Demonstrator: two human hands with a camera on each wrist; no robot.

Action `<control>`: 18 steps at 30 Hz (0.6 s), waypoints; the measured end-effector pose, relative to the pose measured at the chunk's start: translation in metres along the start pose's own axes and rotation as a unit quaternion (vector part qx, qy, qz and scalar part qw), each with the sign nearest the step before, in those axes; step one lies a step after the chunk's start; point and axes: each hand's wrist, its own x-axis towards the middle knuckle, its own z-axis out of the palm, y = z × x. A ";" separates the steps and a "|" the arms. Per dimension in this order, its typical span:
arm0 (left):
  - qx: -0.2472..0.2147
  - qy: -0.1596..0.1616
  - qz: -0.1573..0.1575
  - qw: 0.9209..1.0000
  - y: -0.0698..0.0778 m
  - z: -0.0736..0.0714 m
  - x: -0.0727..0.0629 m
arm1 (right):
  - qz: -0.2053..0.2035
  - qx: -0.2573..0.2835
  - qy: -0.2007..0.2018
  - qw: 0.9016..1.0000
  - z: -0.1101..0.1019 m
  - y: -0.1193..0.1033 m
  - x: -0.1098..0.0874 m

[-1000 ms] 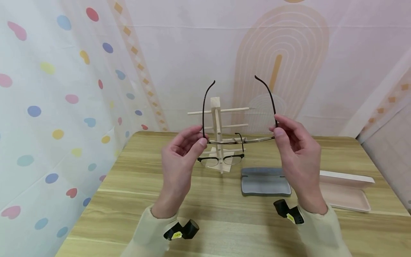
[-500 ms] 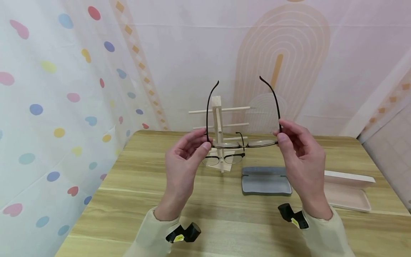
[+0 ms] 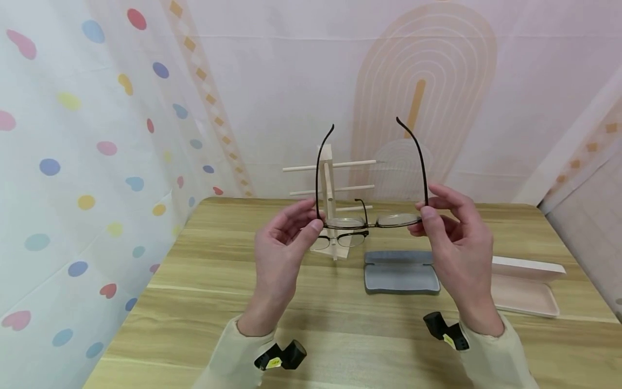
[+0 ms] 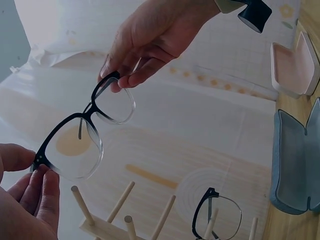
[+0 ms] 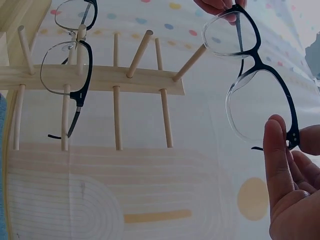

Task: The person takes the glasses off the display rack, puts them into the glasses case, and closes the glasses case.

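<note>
A pair of eyeglasses [image 3: 346, 223], with a dark upper frame and clear lower rims, is held up between both hands in the head view. Its temples are unfolded and point up and away. My left hand [image 3: 282, 254] pinches the left hinge corner between thumb and fingers. At the opposite corner, my right hand [image 3: 461, 254] grips the frame near the temple. Behind them, a second pair of glasses [image 5: 86, 70] hangs on the wooden display rack [image 3: 326, 155], partly covered by the held pair in the head view. The rack's other visible pegs carry no glasses.
On the wooden table [image 3: 194, 302], a grey-blue glasses case [image 3: 402, 279] lies open right of the rack. Farther right is an open white and pink case [image 3: 527, 294], partly behind my right hand. A patterned curtain [image 3: 291, 81] stands behind the table.
Both hands have shifted slightly right and down with the eyeglasses. The front of the glasses has tilted from nearly edge-on, so the lenses now show. The rack and cases stay put.
</note>
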 end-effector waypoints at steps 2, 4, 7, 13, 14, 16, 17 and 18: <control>0.002 0.002 -0.004 1.000 -0.001 0.000 -0.001 | 0.006 -0.002 0.001 1.000 -0.001 0.001 -0.002; 0.003 0.004 -0.008 1.000 -0.002 0.000 -0.001 | 0.009 0.001 0.001 1.000 -0.001 0.002 -0.003; 0.004 0.003 -0.010 1.000 -0.004 -0.001 -0.002 | 0.008 0.008 0.000 1.000 -0.001 0.003 -0.005; 0.007 0.003 -0.017 1.000 -0.008 -0.001 -0.005 | 0.007 -0.014 -0.016 1.000 -0.005 0.004 -0.010; 0.006 0.004 -0.019 1.000 -0.008 -0.001 -0.006 | 0.008 -0.022 -0.019 1.000 -0.006 0.003 -0.011; 0.005 0.003 -0.021 1.000 -0.009 -0.001 -0.007 | 0.014 -0.033 -0.026 0.999 -0.008 0.003 -0.013; 0.004 0.002 -0.022 1.000 -0.010 0.000 -0.007 | 0.017 -0.032 -0.030 0.999 -0.009 0.003 -0.014; 0.003 0.001 -0.022 1.000 -0.010 0.000 -0.007 | 0.020 -0.029 -0.032 0.999 -0.011 0.004 -0.015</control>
